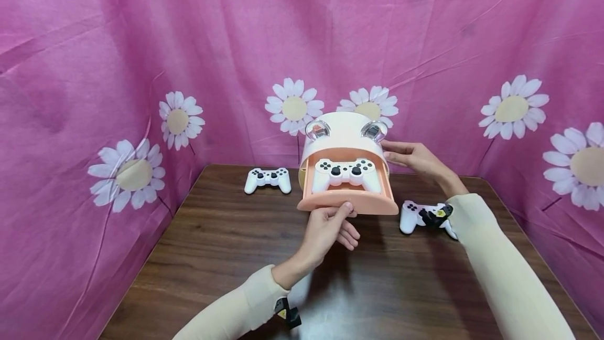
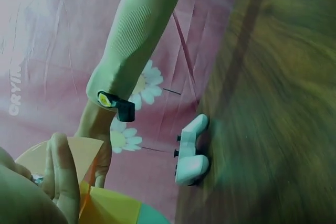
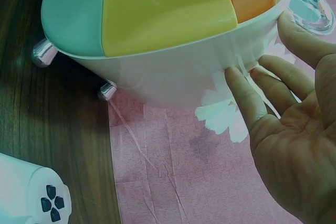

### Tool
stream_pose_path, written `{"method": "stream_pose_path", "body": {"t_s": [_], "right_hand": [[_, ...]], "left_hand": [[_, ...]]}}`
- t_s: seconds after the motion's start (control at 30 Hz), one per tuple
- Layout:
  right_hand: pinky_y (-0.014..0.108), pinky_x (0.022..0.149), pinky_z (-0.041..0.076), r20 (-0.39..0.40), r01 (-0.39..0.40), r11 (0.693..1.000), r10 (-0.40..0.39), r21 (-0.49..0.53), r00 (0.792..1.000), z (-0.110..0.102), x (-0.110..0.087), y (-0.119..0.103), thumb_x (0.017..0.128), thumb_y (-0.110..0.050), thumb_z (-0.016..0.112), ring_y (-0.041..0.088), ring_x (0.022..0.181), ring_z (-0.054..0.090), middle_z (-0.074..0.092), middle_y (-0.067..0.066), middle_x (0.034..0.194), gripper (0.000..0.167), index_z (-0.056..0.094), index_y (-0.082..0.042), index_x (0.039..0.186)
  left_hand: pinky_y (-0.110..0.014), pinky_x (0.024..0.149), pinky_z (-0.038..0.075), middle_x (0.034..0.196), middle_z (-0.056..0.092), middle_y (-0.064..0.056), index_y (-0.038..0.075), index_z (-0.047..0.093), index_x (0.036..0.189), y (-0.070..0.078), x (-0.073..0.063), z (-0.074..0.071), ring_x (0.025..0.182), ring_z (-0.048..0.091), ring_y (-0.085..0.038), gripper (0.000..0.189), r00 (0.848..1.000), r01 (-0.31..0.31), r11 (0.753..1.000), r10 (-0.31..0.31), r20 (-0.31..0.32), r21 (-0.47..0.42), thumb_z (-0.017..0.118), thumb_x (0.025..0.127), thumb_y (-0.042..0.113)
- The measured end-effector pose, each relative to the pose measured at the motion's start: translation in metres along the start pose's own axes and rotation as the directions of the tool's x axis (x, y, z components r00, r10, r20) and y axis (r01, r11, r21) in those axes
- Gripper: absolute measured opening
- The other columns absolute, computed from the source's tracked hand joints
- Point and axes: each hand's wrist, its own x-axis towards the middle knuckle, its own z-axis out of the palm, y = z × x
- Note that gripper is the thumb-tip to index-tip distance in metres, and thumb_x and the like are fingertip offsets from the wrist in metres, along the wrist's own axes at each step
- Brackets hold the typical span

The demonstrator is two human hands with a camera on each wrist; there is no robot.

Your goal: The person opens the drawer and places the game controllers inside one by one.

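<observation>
A white rounded storage box (image 1: pixel 346 126) stands at the middle back, its peach top drawer (image 1: pixel 347 202) pulled out. Inside that drawer lies a white game controller (image 1: pixel 346 172). My left hand (image 1: pixel 323 232) pinches the drawer's front at its small knob, the thumb over it; the fingers partly hide the knob (image 2: pixel 37 179) in the left wrist view. Against the box's right side, my right hand (image 1: pixel 417 161) rests its fingertips and thumb, fingers mostly straight. Below the peach drawer, a yellow drawer (image 3: pixel 163 14) and a teal drawer (image 3: pixel 73 19) appear pushed in.
A second white controller (image 1: pixel 267 178) lies left of the box. A third controller (image 1: pixel 411 218) lies to the right, partly covered by the right wrist's camera. Silver feet (image 3: pixel 44 53) hold the box above the wooden table (image 1: pixel 212 256). A pink flowered curtain (image 1: pixel 226 56) hangs behind.
</observation>
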Motion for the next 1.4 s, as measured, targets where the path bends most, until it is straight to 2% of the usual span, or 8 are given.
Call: {"method": "stream_pose_path", "body": {"t_s": [0.17, 0.37, 0.53, 0.7, 0.9, 1.4], "right_hand": [[0.060, 0.129, 0.030, -0.005, 0.004, 1.000, -0.004, 0.005, 1.000, -0.001, 0.000, 0.000, 0.103, -0.040, 0.071, 0.038, 0.158, 0.036, 0.042, 0.015, 0.169, 0.070, 0.046, -0.011, 0.162], [0.059, 0.130, 0.030, -0.006, 0.004, 1.000, -0.004, 0.011, 1.000, -0.001, 0.000, 0.001, 0.103, -0.039, 0.072, 0.037, 0.158, 0.036, 0.043, 0.015, 0.168, 0.070, 0.046, -0.010, 0.161], [0.056, 0.129, 0.032, -0.017, 0.002, 1.000, -0.002, 0.030, 1.000, 0.000, 0.000, 0.000, 0.103, -0.037, 0.073, 0.035, 0.156, 0.040, 0.046, 0.014, 0.166, 0.068, 0.049, -0.010, 0.160], [0.057, 0.130, 0.031, -0.007, 0.004, 0.999, -0.004, 0.053, 1.000, 0.000, 0.000, -0.002, 0.103, -0.035, 0.073, 0.037, 0.156, 0.041, 0.046, 0.016, 0.166, 0.068, 0.047, -0.008, 0.160], [0.058, 0.131, 0.028, -0.007, 0.004, 0.998, -0.004, 0.065, 1.000, 0.000, 0.000, -0.001, 0.103, -0.034, 0.073, 0.036, 0.158, 0.037, 0.045, 0.015, 0.167, 0.067, 0.048, -0.009, 0.160], [0.056, 0.130, 0.031, -0.014, 0.002, 0.999, -0.002, 0.036, 1.000, 0.000, 0.000, 0.000, 0.103, -0.036, 0.072, 0.033, 0.159, 0.035, 0.045, 0.013, 0.167, 0.068, 0.048, -0.010, 0.161]], "left_hand": [[-0.024, 0.046, 0.056, 0.062, 0.069, -0.005, -0.008, 0.072, 0.099, 0.001, 0.004, 0.004, 0.048, 0.064, -0.009, 0.038, 0.998, -0.021, 1.000, 0.020, -0.057, -0.021, 0.062, 0.110, 0.027], [-0.022, 0.044, 0.053, 0.058, 0.065, 0.001, -0.009, 0.072, 0.097, 0.008, 0.015, 0.003, 0.046, 0.060, -0.006, 0.040, 0.993, -0.059, 0.998, 0.059, -0.106, -0.002, 0.062, 0.109, 0.028], [-0.022, 0.045, 0.053, 0.058, 0.065, 0.000, -0.005, 0.074, 0.095, 0.011, 0.024, 0.003, 0.047, 0.059, -0.007, 0.040, 0.993, -0.050, 0.998, 0.053, -0.107, 0.029, 0.064, 0.108, 0.031], [-0.021, 0.045, 0.053, 0.058, 0.066, 0.000, -0.003, 0.075, 0.093, 0.012, 0.034, 0.005, 0.047, 0.059, -0.007, 0.037, 0.991, -0.034, 0.999, 0.036, -0.129, 0.022, 0.064, 0.108, 0.030], [-0.020, 0.044, 0.051, 0.057, 0.066, 0.000, -0.013, 0.074, 0.101, 0.014, 0.046, 0.005, 0.046, 0.058, -0.006, 0.042, 0.989, -0.030, 0.999, 0.032, -0.141, 0.013, 0.063, 0.107, 0.027], [-0.017, 0.044, 0.049, 0.056, 0.064, 0.000, -0.015, 0.073, 0.102, 0.016, 0.077, 0.003, 0.045, 0.055, -0.005, 0.043, 0.986, -0.013, 1.000, 0.010, -0.164, -0.017, 0.064, 0.107, 0.027]]}}
